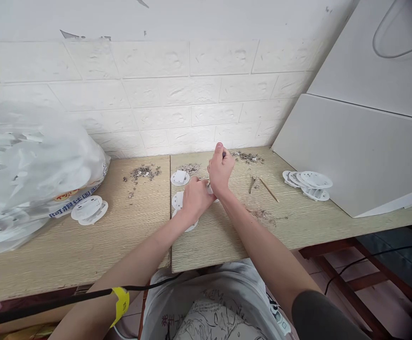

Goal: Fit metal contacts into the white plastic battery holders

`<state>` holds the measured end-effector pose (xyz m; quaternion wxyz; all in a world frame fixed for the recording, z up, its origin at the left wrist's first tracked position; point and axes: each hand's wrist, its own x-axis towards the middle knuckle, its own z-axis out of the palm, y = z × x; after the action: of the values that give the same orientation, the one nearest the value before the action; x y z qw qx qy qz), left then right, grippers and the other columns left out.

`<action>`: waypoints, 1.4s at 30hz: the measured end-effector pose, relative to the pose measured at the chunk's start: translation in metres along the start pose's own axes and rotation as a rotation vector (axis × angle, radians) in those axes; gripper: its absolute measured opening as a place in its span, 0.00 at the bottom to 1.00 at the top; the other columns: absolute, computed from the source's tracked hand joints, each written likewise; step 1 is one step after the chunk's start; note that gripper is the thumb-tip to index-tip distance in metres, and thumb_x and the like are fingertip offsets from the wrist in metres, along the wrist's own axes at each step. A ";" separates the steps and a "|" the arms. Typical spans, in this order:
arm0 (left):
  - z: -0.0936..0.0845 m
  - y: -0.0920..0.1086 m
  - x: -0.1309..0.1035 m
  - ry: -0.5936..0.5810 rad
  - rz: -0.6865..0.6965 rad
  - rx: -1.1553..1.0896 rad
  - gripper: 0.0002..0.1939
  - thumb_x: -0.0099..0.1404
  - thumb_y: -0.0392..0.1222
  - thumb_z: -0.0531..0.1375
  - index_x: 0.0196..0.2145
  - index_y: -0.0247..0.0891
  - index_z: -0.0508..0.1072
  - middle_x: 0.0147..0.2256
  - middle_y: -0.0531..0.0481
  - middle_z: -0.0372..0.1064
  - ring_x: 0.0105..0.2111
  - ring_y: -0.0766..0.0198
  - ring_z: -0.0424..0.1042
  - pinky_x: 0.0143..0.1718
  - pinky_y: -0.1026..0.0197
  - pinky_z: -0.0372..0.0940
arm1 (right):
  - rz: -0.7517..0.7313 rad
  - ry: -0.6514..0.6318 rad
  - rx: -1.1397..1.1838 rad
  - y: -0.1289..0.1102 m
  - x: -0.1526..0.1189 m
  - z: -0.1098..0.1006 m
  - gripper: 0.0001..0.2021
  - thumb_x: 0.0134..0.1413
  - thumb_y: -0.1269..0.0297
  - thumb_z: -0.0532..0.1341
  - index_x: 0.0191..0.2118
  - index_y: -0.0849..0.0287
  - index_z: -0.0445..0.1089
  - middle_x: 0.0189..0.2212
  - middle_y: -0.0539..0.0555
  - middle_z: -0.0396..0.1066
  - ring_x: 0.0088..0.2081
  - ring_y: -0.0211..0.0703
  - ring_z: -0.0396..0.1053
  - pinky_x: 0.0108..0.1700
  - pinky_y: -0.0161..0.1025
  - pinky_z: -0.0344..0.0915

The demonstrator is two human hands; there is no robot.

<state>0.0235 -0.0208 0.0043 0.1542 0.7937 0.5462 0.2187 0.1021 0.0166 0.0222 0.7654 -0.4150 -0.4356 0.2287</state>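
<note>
My right hand [221,167] is closed in an upright fist around what looks like a screwdriver; only the dark end of its handle [223,154] shows clearly beside the thumb. Just below that fist, my left hand [198,196] presses its fingers onto a small white plastic part [210,190], mostly covered by both hands. White round plastic discs lie to the left of my left hand: one with a square block [180,177] farther back, another [177,200] nearer. A further disc [192,227] is partly under my left wrist.
Small metal pieces lie in piles at left [145,173] and back right [248,157]; tiny screws [190,169] sit between. Tweezers [252,184] and a thin stick [269,190] lie right. Disc stacks stand right [312,180] and left [89,210], near a bulging plastic bag [36,165].
</note>
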 end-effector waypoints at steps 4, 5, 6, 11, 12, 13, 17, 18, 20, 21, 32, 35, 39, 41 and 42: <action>0.000 0.000 0.001 -0.002 -0.004 0.002 0.11 0.56 0.45 0.61 0.33 0.35 0.76 0.36 0.41 0.66 0.35 0.56 0.70 0.36 0.57 0.64 | -0.013 0.074 0.006 0.002 0.003 0.002 0.25 0.56 0.39 0.51 0.23 0.54 0.46 0.17 0.43 0.42 0.17 0.32 0.45 0.18 0.34 0.45; 0.000 0.000 0.001 -0.002 -0.005 0.003 0.11 0.56 0.45 0.60 0.33 0.35 0.76 0.36 0.41 0.66 0.35 0.55 0.70 0.36 0.56 0.64 | -0.019 0.069 0.003 0.002 0.003 0.002 0.25 0.56 0.39 0.51 0.23 0.54 0.46 0.17 0.43 0.42 0.17 0.32 0.45 0.18 0.35 0.45; 0.000 0.001 0.001 -0.004 -0.006 0.005 0.11 0.56 0.45 0.60 0.33 0.35 0.76 0.36 0.40 0.66 0.35 0.55 0.70 0.37 0.56 0.64 | -0.025 0.064 -0.002 0.002 0.003 0.003 0.25 0.56 0.39 0.51 0.23 0.54 0.45 0.17 0.43 0.42 0.17 0.32 0.45 0.18 0.35 0.45; -0.001 0.001 0.001 -0.011 -0.007 0.014 0.11 0.55 0.43 0.60 0.34 0.34 0.77 0.37 0.39 0.67 0.35 0.55 0.70 0.37 0.56 0.64 | -0.002 0.056 0.003 0.001 0.002 0.003 0.24 0.56 0.40 0.52 0.23 0.54 0.46 0.16 0.43 0.43 0.17 0.33 0.47 0.18 0.35 0.46; -0.001 0.001 0.001 -0.011 -0.006 0.015 0.11 0.55 0.43 0.60 0.34 0.34 0.77 0.37 0.39 0.67 0.35 0.55 0.70 0.36 0.56 0.64 | 0.003 0.058 0.004 0.002 0.002 0.003 0.24 0.56 0.40 0.52 0.23 0.54 0.46 0.16 0.43 0.43 0.17 0.33 0.47 0.18 0.34 0.46; -0.001 0.001 0.001 -0.010 -0.006 0.015 0.11 0.55 0.42 0.60 0.34 0.34 0.76 0.37 0.39 0.67 0.35 0.55 0.70 0.36 0.56 0.64 | 0.000 0.060 0.003 0.002 0.002 0.003 0.24 0.56 0.40 0.52 0.23 0.54 0.46 0.16 0.43 0.43 0.17 0.33 0.47 0.18 0.34 0.47; -0.001 0.001 0.000 -0.008 -0.003 0.014 0.10 0.56 0.42 0.60 0.33 0.34 0.76 0.37 0.39 0.67 0.35 0.54 0.70 0.35 0.56 0.64 | -0.041 0.065 -0.019 0.004 0.002 0.004 0.24 0.57 0.40 0.50 0.23 0.54 0.45 0.17 0.43 0.43 0.17 0.33 0.46 0.18 0.34 0.46; -0.001 0.001 0.000 -0.008 -0.003 0.015 0.10 0.56 0.42 0.59 0.33 0.34 0.76 0.37 0.38 0.67 0.35 0.54 0.70 0.35 0.56 0.64 | -0.049 0.067 -0.024 0.004 0.002 0.004 0.24 0.57 0.40 0.50 0.23 0.54 0.45 0.17 0.43 0.43 0.17 0.33 0.46 0.18 0.34 0.46; -0.001 0.001 0.001 -0.008 -0.002 0.017 0.10 0.56 0.41 0.59 0.33 0.34 0.77 0.38 0.38 0.67 0.35 0.54 0.70 0.35 0.56 0.64 | -0.068 0.073 -0.037 0.005 0.002 0.004 0.24 0.57 0.40 0.50 0.23 0.54 0.45 0.17 0.43 0.43 0.18 0.33 0.45 0.19 0.34 0.46; -0.001 0.001 0.001 -0.007 0.000 0.017 0.11 0.56 0.41 0.59 0.33 0.34 0.77 0.38 0.38 0.67 0.35 0.54 0.70 0.35 0.56 0.64 | -0.083 0.076 -0.047 0.005 0.002 0.004 0.24 0.57 0.40 0.50 0.23 0.54 0.45 0.17 0.43 0.43 0.18 0.33 0.45 0.19 0.34 0.46; 0.000 0.001 0.001 0.006 -0.012 -0.002 0.09 0.54 0.39 0.59 0.31 0.34 0.77 0.36 0.38 0.68 0.33 0.55 0.70 0.33 0.56 0.64 | -0.133 0.081 -0.196 0.007 0.004 0.004 0.25 0.58 0.38 0.43 0.23 0.54 0.47 0.17 0.44 0.44 0.19 0.33 0.48 0.21 0.35 0.48; 0.002 -0.001 0.002 0.029 0.003 -0.013 0.09 0.54 0.40 0.60 0.31 0.34 0.78 0.35 0.38 0.68 0.32 0.55 0.70 0.31 0.56 0.64 | -0.109 0.040 -0.210 0.006 0.003 0.006 0.25 0.59 0.39 0.44 0.23 0.54 0.48 0.17 0.45 0.46 0.19 0.33 0.48 0.21 0.35 0.47; 0.004 -0.005 0.003 0.045 0.032 -0.023 0.10 0.54 0.40 0.61 0.32 0.35 0.78 0.34 0.38 0.69 0.30 0.55 0.69 0.30 0.57 0.62 | -0.076 -0.016 -0.177 0.002 0.000 0.007 0.25 0.59 0.39 0.46 0.23 0.55 0.49 0.17 0.45 0.47 0.19 0.33 0.49 0.20 0.35 0.47; 0.004 -0.006 0.004 0.041 0.043 -0.021 0.10 0.54 0.41 0.62 0.32 0.35 0.78 0.34 0.39 0.68 0.31 0.55 0.70 0.30 0.57 0.62 | -0.048 -0.029 -0.129 0.000 -0.001 0.005 0.25 0.58 0.39 0.47 0.23 0.54 0.48 0.17 0.44 0.46 0.18 0.32 0.48 0.19 0.34 0.46; 0.004 -0.007 0.004 0.039 0.045 -0.018 0.11 0.53 0.43 0.62 0.33 0.35 0.78 0.34 0.39 0.68 0.31 0.55 0.70 0.31 0.57 0.62 | -0.023 -0.047 -0.101 -0.001 -0.002 0.003 0.25 0.58 0.39 0.47 0.23 0.54 0.47 0.17 0.43 0.45 0.18 0.32 0.47 0.19 0.34 0.46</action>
<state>0.0217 -0.0146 -0.0017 0.1454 0.8000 0.5292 0.2425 0.0984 0.0161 0.0233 0.7356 -0.4424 -0.4692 0.2073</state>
